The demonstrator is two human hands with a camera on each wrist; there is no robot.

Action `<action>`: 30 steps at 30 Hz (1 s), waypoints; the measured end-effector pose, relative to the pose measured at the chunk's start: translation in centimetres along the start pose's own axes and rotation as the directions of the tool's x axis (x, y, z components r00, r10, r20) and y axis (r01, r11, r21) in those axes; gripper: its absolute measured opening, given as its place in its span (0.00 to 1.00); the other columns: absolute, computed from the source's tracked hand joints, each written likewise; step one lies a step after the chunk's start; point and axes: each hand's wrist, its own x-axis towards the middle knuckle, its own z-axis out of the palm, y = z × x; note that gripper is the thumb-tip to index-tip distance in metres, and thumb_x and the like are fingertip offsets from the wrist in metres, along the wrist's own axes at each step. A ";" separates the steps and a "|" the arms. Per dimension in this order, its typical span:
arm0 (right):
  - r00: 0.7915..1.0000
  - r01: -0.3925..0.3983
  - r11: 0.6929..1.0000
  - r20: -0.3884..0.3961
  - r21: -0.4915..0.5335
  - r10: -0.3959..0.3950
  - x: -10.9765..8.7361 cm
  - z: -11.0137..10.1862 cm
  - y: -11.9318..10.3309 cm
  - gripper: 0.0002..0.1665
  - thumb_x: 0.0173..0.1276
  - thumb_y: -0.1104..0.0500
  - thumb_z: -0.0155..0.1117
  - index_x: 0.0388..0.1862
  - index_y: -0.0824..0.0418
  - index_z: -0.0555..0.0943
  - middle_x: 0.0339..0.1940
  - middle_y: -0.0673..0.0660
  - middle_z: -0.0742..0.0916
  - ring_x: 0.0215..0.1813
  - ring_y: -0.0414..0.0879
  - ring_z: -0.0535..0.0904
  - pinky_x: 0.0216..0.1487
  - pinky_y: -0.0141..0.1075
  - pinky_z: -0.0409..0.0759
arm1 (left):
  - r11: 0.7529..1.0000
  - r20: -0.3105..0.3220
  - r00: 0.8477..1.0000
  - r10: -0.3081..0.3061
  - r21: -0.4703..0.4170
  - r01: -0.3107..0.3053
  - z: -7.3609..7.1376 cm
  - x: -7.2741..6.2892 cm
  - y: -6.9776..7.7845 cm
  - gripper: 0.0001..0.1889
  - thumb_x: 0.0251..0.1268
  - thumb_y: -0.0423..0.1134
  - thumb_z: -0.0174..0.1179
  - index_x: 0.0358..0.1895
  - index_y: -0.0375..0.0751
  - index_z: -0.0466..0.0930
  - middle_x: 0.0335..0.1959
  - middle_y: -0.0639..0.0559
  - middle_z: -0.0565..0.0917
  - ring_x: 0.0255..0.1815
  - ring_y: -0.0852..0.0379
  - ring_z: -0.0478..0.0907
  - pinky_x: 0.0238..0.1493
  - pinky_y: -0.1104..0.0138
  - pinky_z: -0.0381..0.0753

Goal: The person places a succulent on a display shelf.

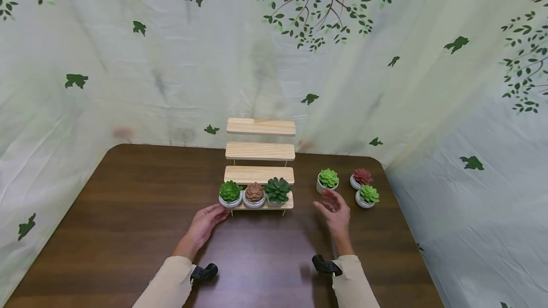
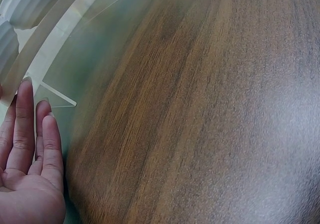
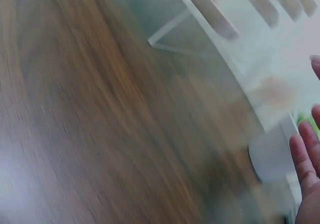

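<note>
A tiered wooden shelf (image 1: 259, 175) stands on the table, its lowest step bearing a bright green succulent (image 1: 230, 191), a brown one (image 1: 254, 192) and a dark green one (image 1: 277, 189), all in pale pots. My left hand (image 1: 207, 222) reaches the lowest step's left end. In the left wrist view its fingers (image 2: 24, 129) are straight, fingertips right at the board's edge. To the right, my right hand (image 1: 336, 213) is spread just in front of a light green succulent (image 1: 328, 178) in a white pot (image 3: 272, 151), holding nothing.
Farther right on the brown table (image 1: 141, 222) stand a red succulent (image 1: 361, 176) and another green one (image 1: 369, 194), side by side in ribbed white pots. Behind the table hangs a pale curtain (image 1: 171, 61) with leaf prints.
</note>
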 end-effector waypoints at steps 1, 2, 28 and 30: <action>1.000 -0.004 1.000 -0.023 0.013 0.005 0.1 -0.4 0.0 0.31 0.52 0.73 0.73 0.56 0.75 0.75 0.51 0.69 0.81 0.53 0.56 0.79 0.50 0.32 0.80 | 1.000 -0.003 1.000 -0.001 0.000 0.001 0.0 0.0 0.0 0.17 0.72 0.27 0.47 0.58 0.16 0.68 0.33 0.56 0.85 0.39 0.64 0.81 0.49 0.71 0.79; 0.999 -0.003 1.000 -0.043 0.023 0.004 0.2 -0.8 0.0 0.31 0.52 0.74 0.73 0.56 0.75 0.75 0.50 0.68 0.81 0.51 0.53 0.80 0.49 0.31 0.80 | 1.000 -0.005 1.000 -0.003 0.000 0.003 -0.1 0.0 0.0 0.18 0.72 0.27 0.47 0.58 0.16 0.67 0.33 0.56 0.85 0.39 0.64 0.81 0.49 0.71 0.79; 0.849 -0.167 0.985 -0.516 -0.047 0.119 0.8 -9.7 3.4 0.49 0.51 0.62 0.78 0.68 0.61 0.61 0.64 0.62 0.69 0.59 0.51 0.66 0.53 0.34 0.67 | 0.999 0.002 1.000 -0.031 -0.009 0.031 -0.3 0.2 0.3 0.17 0.72 0.28 0.48 0.58 0.18 0.69 0.34 0.56 0.85 0.39 0.64 0.82 0.48 0.71 0.79; 0.865 -0.193 0.979 -0.482 -0.061 0.141 1.1 -9.9 3.6 0.51 0.52 0.62 0.78 0.71 0.61 0.59 0.66 0.62 0.68 0.63 0.53 0.64 0.59 0.39 0.66 | 1.000 0.005 1.000 -0.028 -0.001 0.028 -0.3 0.2 0.4 0.17 0.72 0.29 0.49 0.57 0.19 0.70 0.34 0.56 0.85 0.39 0.64 0.82 0.48 0.71 0.79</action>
